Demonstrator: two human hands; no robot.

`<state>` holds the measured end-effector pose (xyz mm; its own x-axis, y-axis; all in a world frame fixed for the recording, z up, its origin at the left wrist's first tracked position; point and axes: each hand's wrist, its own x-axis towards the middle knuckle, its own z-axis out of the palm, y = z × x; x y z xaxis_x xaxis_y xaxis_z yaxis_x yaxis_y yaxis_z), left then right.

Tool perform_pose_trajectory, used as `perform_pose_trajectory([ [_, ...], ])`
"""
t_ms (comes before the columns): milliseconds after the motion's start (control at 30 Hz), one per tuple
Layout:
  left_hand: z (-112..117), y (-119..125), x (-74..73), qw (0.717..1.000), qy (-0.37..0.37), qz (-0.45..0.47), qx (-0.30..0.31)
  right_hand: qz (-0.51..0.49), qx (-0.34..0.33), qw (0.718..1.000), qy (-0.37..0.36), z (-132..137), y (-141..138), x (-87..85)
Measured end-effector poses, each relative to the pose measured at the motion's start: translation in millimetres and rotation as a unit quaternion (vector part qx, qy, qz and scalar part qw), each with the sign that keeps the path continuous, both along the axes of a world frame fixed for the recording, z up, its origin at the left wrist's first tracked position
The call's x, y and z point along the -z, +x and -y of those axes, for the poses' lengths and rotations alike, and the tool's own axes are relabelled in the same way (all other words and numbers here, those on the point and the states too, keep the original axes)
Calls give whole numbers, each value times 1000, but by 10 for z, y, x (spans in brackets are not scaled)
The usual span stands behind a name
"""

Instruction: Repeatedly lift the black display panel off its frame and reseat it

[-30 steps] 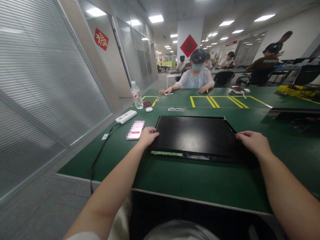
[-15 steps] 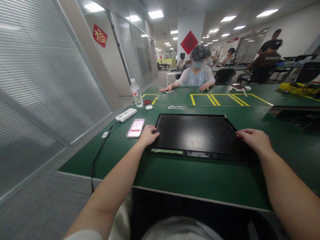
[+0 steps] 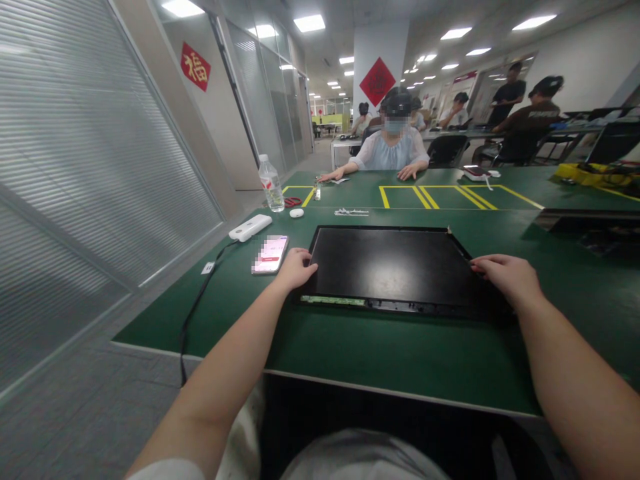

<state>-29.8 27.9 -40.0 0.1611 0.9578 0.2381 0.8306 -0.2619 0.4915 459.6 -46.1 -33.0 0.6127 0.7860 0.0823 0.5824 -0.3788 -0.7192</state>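
A black flat display panel [image 3: 390, 263] lies on the green table [image 3: 400, 360] in front of me, its dark screen side up. Along its near edge runs a narrow green circuit board [image 3: 333, 301]. My left hand [image 3: 297, 268] grips the panel's left edge, thumb on top. At the right edge, my right hand [image 3: 507, 272] pinches the frame between thumb and fingers. A small light bit [image 3: 449, 230] sticks up at the far right corner. The undersides of the fingers are hidden.
Left of the panel are a phone [image 3: 270, 254], a white power strip [image 3: 251, 228] with a black cord, and a water bottle [image 3: 271, 184]. Behind lie thin white strips [image 3: 351, 213], a white round case [image 3: 297, 213] and red-handled scissors [image 3: 293, 201]. A co-worker [image 3: 390, 147] sits opposite.
Both hands keep their hold on the panel's edges, and it lies in the same place. The view has shifted very slightly. A person in the far background has moved left.
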Motion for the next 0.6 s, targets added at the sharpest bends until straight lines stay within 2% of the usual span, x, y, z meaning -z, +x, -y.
perform_pose_trajectory([
  [400,36,15,-20,1000,-12,-9,-5,-4,0,1000,-1,34,-54,-59],
  [600,29,6,0,1000,-11,-2,0,25,5,1000,-5,33,-61,-69],
])
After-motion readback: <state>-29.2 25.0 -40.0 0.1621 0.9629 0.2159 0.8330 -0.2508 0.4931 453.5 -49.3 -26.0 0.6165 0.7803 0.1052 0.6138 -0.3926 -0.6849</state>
